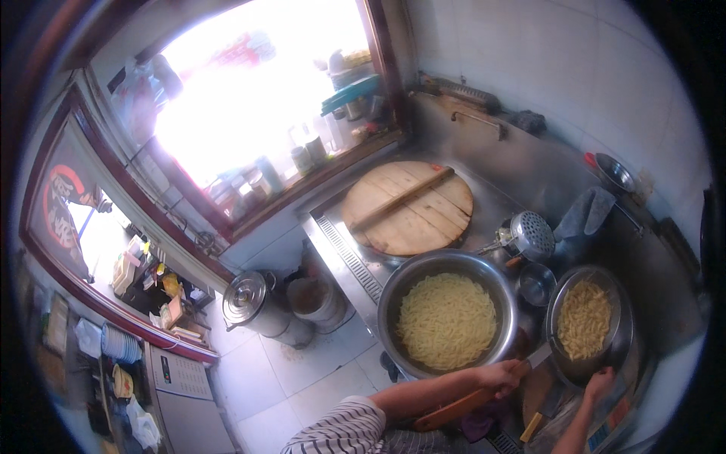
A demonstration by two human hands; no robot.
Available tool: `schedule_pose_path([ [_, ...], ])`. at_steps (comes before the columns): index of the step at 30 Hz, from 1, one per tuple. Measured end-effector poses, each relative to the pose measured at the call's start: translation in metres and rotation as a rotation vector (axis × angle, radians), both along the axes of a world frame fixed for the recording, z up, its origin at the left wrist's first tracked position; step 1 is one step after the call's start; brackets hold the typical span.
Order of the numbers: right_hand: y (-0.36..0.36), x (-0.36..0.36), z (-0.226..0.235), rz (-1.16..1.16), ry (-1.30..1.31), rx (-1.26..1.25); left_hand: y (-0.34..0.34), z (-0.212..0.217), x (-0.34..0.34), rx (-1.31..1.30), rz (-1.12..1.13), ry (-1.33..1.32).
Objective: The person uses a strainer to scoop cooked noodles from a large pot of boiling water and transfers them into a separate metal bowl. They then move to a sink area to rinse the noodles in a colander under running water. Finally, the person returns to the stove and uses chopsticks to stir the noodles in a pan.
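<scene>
On the steel counter (491, 197) that fills the right half of the view, the biggest thing is the round wooden lid (408, 206) at about one o'clock, its handle bar running from eight o'clock up to two o'clock. Below it, near five o'clock from the centre of the view, sits the large steel basin (448, 312) heaped with pale yellow noodle strips, and just beside it at four o'clock the smaller steel bowl (588, 324) with a lesser heap of the same strips; a perforated ladle (531, 234) and a small empty cup (535, 283) lie between them toward twelve o'clock. The left hand (501, 376) is clenched at the basin's near rim, at six o'clock of the basin, and appears to grip the top of a wooden handle (454, 410) whose long axis slants from seven o'clock up to one o'clock, its upper end pointing into the hand. The right hand (599, 384) rests at the near rim of the smaller bowl, fingers curled; whether it actually pinches the rim I cannot tell. In my judgement, steadying both vessels calls for firm holds low on the rims, weight kept over the counter, and the handle kept out of the strips.
</scene>
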State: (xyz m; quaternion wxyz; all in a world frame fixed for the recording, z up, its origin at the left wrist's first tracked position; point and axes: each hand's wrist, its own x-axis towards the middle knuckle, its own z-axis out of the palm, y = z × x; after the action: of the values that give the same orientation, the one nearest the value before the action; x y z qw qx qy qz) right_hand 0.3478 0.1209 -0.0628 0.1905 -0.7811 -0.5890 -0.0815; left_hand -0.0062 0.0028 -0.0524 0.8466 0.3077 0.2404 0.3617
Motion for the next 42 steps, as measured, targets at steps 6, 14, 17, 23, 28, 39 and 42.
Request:
schedule_pose_path([
  [6,0.000,0.001,0.002,-0.069,0.014,-0.044,0.003,0.015,-0.002,-0.097,-0.001,0.024],
  [14,0.000,-0.004,0.011,-0.095,0.086,-0.142,0.010,0.013,-0.009,-0.066,-0.086,0.026],
  [17,-0.003,-0.016,0.017,-0.111,0.077,-0.183,0.011,0.009,-0.015,-0.066,-0.092,0.052],
  [23,0.006,0.012,-0.014,-0.118,0.086,0.028,0.013,0.016,-0.009,-0.092,-0.103,0.074],
  [28,0.012,0.016,-0.025,-0.105,0.034,0.012,0.011,0.020,-0.012,-0.075,-0.092,0.105],
  [39,-0.004,-0.017,0.016,-0.174,0.049,-0.272,0.006,0.021,-0.015,-0.056,-0.090,0.135],
  [42,-0.006,-0.017,0.009,-0.141,0.070,-0.190,0.004,0.013,-0.018,-0.034,-0.084,0.152],
])
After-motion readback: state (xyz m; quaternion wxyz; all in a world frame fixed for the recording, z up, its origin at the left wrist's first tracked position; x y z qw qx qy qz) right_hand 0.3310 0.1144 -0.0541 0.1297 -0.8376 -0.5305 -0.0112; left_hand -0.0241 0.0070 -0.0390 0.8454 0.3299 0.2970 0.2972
